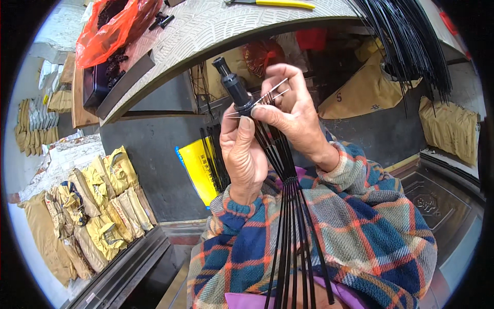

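Observation:
In front of my chest, my left hand (243, 159) is closed round the flanged end of a black plastic umbrella runner (236, 90), thumb pressed at its collar. The runner tilts up and leftward, its ribbed tip free. My right hand (296, 116) pinches beside the same collar, with thumb and index finger at the rib ends. Thin silvery rod ends (278, 90) stick out past its fingers. From between both hands, black umbrella ribs (286, 211) fan down over my plaid sleeves and lap, gathered at joints midway. Fingers hide how the ribs meet the collar.
A curved, patterned tabletop (206, 33) lies ahead, with yellow-handled pliers (283, 3) on it. A red plastic bag (110, 38) of small black parts sits left. Black rods (409, 41) hang over the right edge. Brown packages (98, 211) lie lower left, near a yellow bag (195, 170).

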`<state>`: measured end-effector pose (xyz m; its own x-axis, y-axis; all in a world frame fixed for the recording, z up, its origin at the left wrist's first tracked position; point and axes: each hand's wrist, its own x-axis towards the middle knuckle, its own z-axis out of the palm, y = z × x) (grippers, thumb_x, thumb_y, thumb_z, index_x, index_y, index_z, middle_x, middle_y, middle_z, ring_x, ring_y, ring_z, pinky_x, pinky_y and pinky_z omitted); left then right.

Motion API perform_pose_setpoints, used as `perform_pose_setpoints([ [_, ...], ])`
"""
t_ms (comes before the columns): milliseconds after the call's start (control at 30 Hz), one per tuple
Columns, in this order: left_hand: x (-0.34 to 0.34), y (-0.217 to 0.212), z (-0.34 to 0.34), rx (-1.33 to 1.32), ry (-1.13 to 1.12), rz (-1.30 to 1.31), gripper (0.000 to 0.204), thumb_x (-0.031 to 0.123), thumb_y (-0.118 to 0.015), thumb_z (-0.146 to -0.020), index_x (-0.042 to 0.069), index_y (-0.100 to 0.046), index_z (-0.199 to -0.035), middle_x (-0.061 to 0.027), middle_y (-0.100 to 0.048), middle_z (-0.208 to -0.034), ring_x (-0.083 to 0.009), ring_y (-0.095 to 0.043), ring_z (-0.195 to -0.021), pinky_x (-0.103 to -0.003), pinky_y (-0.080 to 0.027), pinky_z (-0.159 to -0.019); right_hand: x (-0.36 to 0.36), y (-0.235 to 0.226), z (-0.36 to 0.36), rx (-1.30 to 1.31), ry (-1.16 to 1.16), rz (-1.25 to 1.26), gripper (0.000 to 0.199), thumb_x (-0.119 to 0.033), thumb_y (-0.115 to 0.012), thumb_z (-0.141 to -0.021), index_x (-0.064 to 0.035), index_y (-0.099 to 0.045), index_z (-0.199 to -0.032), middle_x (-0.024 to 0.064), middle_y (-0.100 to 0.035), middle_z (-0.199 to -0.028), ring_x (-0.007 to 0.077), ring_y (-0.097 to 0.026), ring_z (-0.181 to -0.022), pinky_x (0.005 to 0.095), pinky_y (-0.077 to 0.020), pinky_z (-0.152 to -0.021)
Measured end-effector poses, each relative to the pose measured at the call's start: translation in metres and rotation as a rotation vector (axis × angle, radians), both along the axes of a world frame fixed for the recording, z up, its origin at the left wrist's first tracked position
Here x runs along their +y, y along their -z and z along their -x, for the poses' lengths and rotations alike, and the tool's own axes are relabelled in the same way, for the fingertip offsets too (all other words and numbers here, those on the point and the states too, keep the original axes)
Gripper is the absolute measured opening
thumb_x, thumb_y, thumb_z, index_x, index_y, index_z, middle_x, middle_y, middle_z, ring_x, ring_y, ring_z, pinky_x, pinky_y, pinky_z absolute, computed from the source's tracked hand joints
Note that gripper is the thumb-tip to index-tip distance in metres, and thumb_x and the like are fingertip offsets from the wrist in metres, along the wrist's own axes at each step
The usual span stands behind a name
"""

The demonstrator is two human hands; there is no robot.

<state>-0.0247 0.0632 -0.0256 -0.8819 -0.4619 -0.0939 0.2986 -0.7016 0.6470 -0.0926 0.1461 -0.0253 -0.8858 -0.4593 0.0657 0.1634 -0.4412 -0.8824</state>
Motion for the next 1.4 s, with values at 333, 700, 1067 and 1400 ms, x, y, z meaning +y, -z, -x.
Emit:
perform_pose_setpoints([
  [333, -0.012, 0.003, -0.008, -0.009, -0.016, -0.019, 0.03, 0.014, -0.053, -0.088, -0.001, -0.052, -0.114, -0.0076, -0.059, -0.104, -0.0144, -0.055, -0.095, -0.029, -0.041, -0.089, -0.003, 0.012, -0.012, -0.147, -0.166, 0.006, 0.012, -0.008, -0.061, -0.083, 0.0001, -0.057, -0.09, -0.0003, -0.058, -0.079, 0.0047, -0.052, -0.07, 0.0206, -0.0453, -0.066],
  [700, -0.019, 0.006, -0.013, 0.016, 0.022, -0.089, 0.034, 0.018, -0.05, -0.089, 0.0, -0.047, -0.118, -0.0117, -0.056, -0.11, -0.022, -0.051, -0.106, -0.035, -0.037, -0.097, -0.013, 0.014, -0.02, 0.18, -0.069, -0.054, 0.015, -0.009, -0.054, -0.086, 0.0013, -0.052, -0.097, 0.002, -0.056, -0.086, 0.0053, -0.049, -0.081, 0.0204, -0.0423, -0.07],
  [1067, -0.021, 0.009, -0.015, -0.014, 0.015, -0.064, 0.035, 0.022, -0.051, -0.089, 0.001, -0.05, -0.117, -0.0164, -0.042, -0.13, -0.0251, -0.039, -0.121, -0.039, -0.027, -0.104, -0.013, 0.011, -0.018, 0.151, -0.125, -0.058, 0.022, -0.006, -0.06, -0.082, 0.0045, -0.058, -0.101, 0.0033, -0.059, -0.087, 0.0065, -0.052, -0.079, 0.0209, -0.0437, -0.069],
  [1400, -0.016, 0.007, -0.015, 0.021, -0.018, 0.02, 0.042, 0.024, -0.052, -0.088, 0.0, -0.045, -0.122, -0.0131, -0.034, -0.136, -0.0227, -0.041, -0.119, -0.037, -0.03, -0.102, -0.01, 0.007, -0.01, -0.076, -0.338, 0.034, 0.02, -0.009, -0.062, -0.081, 0.0036, -0.06, -0.097, 0.0011, -0.06, -0.083, 0.0055, -0.053, -0.075, 0.0207, -0.0442, -0.066],
])
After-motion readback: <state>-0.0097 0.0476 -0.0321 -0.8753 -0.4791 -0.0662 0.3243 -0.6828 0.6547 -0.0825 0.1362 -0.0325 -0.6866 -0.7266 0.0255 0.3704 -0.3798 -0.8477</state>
